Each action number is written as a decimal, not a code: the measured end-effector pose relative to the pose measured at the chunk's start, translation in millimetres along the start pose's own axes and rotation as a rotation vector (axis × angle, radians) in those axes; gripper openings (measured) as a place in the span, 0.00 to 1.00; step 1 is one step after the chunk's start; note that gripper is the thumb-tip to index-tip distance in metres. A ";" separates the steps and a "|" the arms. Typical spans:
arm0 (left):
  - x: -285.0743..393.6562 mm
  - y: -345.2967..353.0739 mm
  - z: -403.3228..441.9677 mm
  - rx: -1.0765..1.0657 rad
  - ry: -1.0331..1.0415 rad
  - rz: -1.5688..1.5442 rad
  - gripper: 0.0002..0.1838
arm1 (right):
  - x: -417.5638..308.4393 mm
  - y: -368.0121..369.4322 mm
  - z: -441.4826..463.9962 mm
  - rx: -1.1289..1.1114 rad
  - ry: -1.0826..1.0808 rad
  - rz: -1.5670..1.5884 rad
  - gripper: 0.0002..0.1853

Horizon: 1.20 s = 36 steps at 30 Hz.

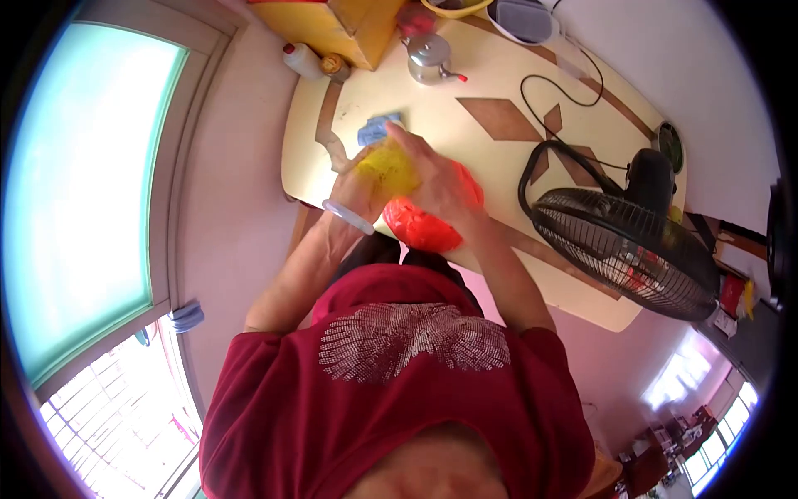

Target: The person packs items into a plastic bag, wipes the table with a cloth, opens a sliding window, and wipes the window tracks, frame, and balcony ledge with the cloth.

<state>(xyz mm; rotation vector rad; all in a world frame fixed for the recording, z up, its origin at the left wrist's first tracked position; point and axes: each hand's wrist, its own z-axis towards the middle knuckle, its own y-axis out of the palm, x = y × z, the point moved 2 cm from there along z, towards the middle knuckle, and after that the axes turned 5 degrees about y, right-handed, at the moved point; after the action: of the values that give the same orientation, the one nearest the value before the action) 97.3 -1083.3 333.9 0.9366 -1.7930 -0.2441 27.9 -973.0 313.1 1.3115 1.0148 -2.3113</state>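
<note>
A crumpled yellow thing with a mesh-like surface (388,169) is between my two hands above the table's near edge; its kind is not clear. My left hand (356,190), with a pale bangle (348,217) at its wrist, is closed on its left side. From the right, my right hand (435,179) grips it too, one digit stretched towards the far side and the others partly hidden and blurred. A red plastic bag (421,226) lies beneath my right hand and shows on both sides of it. Just beyond my hands is a folded blue cloth (378,129).
On the cream table (499,179) a black fan (628,245) stands at the right, its cable looping behind. Farther back are a metal kettle (429,58), a yellow box (341,27), a white bottle with a red cap (302,60) and a small jar (335,67).
</note>
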 end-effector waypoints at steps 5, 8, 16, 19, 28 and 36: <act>10.8 10.9 2.2 -0.339 0.185 0.805 0.25 | 21.3 -36.4 -5.4 0.149 0.182 0.220 0.17; -0.7 -3.7 4.3 -0.328 0.238 1.145 0.38 | 24.6 -44.7 -17.5 0.231 0.195 0.031 0.22; -73.5 -28.7 -19.8 -0.073 0.169 1.607 0.39 | 56.1 -40.4 -40.6 0.429 0.674 1.359 0.08; -102.5 -72.0 10.2 -0.057 0.015 1.594 0.24 | 60.5 7.5 -59.2 0.259 0.754 1.650 0.12; -79.4 -72.7 -0.5 0.100 -0.039 0.824 0.10 | 194.9 127.7 -168.4 -0.062 0.894 0.287 0.12; -85.0 -63.3 -6.5 -0.245 0.143 0.997 0.11 | 237.8 92.6 -175.6 -0.253 1.152 -0.631 0.15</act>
<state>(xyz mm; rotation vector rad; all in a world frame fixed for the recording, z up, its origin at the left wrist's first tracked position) 145.5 -1065.3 241.0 -0.1653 -1.8294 0.2321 61.5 -895.2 15.2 2.5170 2.2050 -1.4697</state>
